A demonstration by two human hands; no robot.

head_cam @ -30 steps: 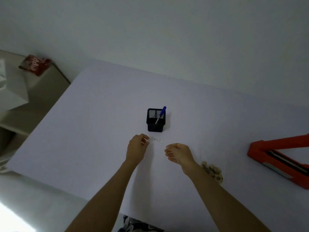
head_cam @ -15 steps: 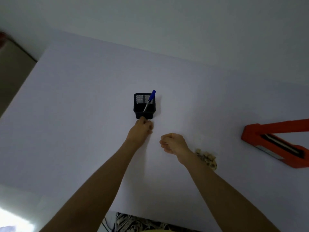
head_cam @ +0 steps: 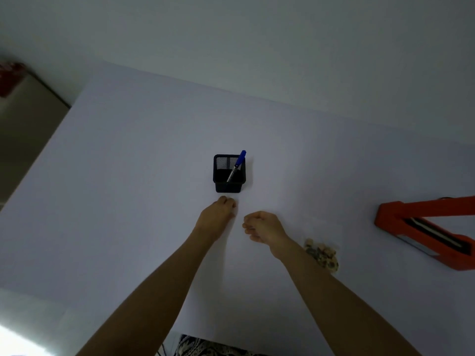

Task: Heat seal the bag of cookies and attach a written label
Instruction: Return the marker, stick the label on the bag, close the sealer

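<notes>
The label, visible beside the left hand [head_cam: 217, 218] a second ago, is now hidden under its curled fingers, probably pinched; right hand [head_cam: 262, 226] loosely curled, empty; cookie bag [head_cam: 322, 254] beside right forearm, unlabelled.

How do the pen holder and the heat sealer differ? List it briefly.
The pen holder is black mesh; the heat sealer is orange-red. The pen holder is a small upright square cup at the table's middle, just beyond the left hand; the heat sealer is long and low, at the right edge, partly out of frame. The pen holder has a blue pen leaning in it; the heat sealer's arm is raised open, with nothing in it. Both rest on the table.
</notes>
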